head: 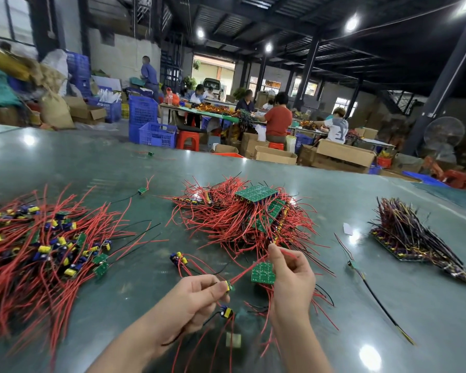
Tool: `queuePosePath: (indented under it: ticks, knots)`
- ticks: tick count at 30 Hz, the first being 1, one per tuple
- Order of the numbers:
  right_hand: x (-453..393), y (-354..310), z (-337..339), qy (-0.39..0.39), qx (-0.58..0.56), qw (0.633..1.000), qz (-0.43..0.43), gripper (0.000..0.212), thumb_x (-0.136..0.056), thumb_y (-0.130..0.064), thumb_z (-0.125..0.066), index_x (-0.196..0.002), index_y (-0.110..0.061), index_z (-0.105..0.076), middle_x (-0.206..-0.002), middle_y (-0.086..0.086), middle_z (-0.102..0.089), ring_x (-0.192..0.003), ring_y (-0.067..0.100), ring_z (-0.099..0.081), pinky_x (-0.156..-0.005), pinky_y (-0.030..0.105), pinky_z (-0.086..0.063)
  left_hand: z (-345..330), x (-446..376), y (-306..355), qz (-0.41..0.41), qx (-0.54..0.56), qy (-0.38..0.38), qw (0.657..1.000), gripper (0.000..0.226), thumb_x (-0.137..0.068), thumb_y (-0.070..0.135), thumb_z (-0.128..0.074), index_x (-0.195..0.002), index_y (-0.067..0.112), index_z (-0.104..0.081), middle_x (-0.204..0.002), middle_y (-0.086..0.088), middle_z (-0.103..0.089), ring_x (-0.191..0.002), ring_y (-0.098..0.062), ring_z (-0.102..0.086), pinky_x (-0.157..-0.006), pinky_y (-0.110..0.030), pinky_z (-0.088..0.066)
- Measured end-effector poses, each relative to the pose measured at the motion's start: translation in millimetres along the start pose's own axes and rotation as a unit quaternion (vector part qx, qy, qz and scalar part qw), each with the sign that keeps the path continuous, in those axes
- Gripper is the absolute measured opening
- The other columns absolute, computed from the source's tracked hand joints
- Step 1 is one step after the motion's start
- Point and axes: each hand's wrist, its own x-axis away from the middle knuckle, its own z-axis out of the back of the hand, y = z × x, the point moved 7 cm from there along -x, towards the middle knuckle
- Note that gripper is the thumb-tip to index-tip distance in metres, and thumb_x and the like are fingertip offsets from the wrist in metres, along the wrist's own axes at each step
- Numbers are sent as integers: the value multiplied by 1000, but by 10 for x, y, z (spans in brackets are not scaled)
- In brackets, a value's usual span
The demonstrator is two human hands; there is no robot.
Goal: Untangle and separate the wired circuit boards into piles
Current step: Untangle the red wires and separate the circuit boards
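My left hand (191, 300) pinches a small wired circuit board (228, 286) with a yellow part, above the table. Its red wires (246, 271) stretch up to my right hand (291, 278), which pinches them and also holds a green panel of boards (262, 273). Another small board (226, 312) hangs below my left hand. A tangled heap of red-wired boards (242, 216) lies ahead in the middle. A wide pile of separated boards (38, 246) spreads at the left. One loose board (178, 258) lies between them.
The green table (361, 305) reaches to the far edge. A stack of dark-wired boards (414, 238) sits at the right, with a loose black-wired board (351, 263) near it. Single boards (141, 190) lie further back. Several people work at tables behind, among crates and boxes.
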Motion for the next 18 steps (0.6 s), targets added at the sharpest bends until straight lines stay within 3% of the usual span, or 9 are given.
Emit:
queuePosePath:
  ticks: [3,6,9,15,18]
  knots:
    - [-18,12,6,-15,30,999,-15,8,-76,-14,-75,-73,-11,-68,-54,-9,-62,-52,-1,-52,-55,12,-43,90,-10,44,-49,-109,53,991,20,-85,24,-60,-74,8,-58,-43,10,-37,-37,-4,-26,-38,-13,-21]
    - [-40,75,30,-21,44,997,-61,6,-77,-15,-75,-73,-11,-72,-55,-8,-60,-51,3,-48,-59,20,-42,221,23,123,-116,-235,121,957,21,-85,24,-66,-67,18,-58,-48,9,-43,-47,-5,-33,-51,-19,-26]
    - [-81,89,51,-40,69,993,-92,7,-77,-14,-74,-75,-8,-73,-56,1,-58,-53,11,-43,-56,22,-40,306,46,173,-159,-322,164,919,25,-84,24,-69,-63,23,-56,-46,10,-45,-47,-5,-33,-51,-21,-25]
    - [-58,-121,0,-83,230,969,27,9,-76,-17,-76,-67,-17,-74,-61,4,-67,-54,8,-49,-58,27,-43,436,13,188,-169,-384,192,887,27,-83,26,-70,-62,27,-53,-48,14,-50,-47,-5,-39,-52,-23,-27]
    - [-24,-150,-41,-90,228,968,49,11,-78,-19,-74,-67,-19,-74,-61,1,-69,-54,6,-51,-57,23,-43,473,11,192,-172,-377,195,889,27,-83,25,-70,-62,25,-54,-46,12,-48,-46,-6,-37,-50,-20,-25]
